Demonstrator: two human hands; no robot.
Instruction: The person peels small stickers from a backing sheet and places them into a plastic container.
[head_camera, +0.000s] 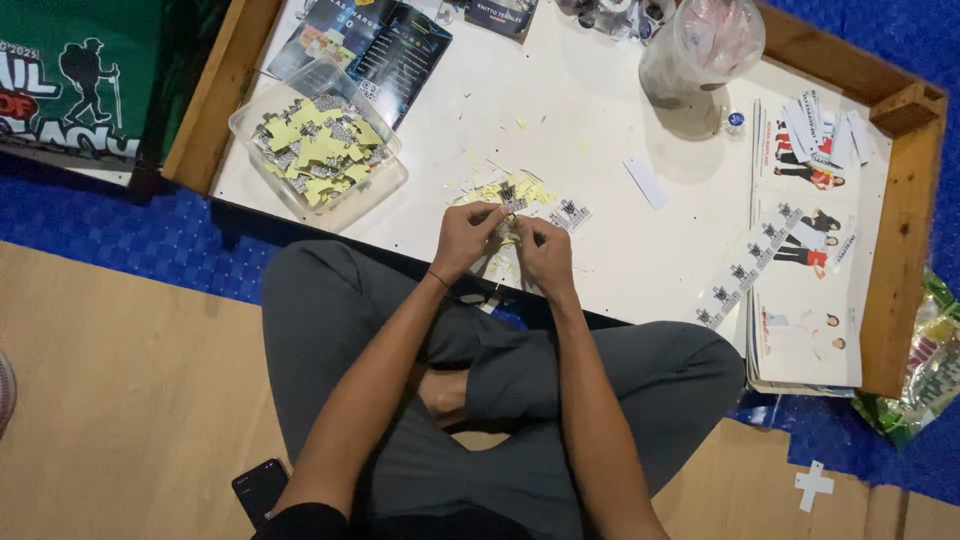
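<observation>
The small piece (507, 228) pinched between both hands is too small to tell. At the counter's (600, 130) far edge, the plastic jar (700, 45) is cut off.

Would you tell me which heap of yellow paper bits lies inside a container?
The heap at the table's left end: it sits inside the clear plastic tub. The other heap lies loose on the white tabletop, just beyond both hands.

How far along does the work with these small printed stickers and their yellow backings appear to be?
Done: a clear tub heaped with yellow-backed pieces. In hand: left hand and right hand pinch one small sticker together. Left: printed strips by the booklets.
</observation>
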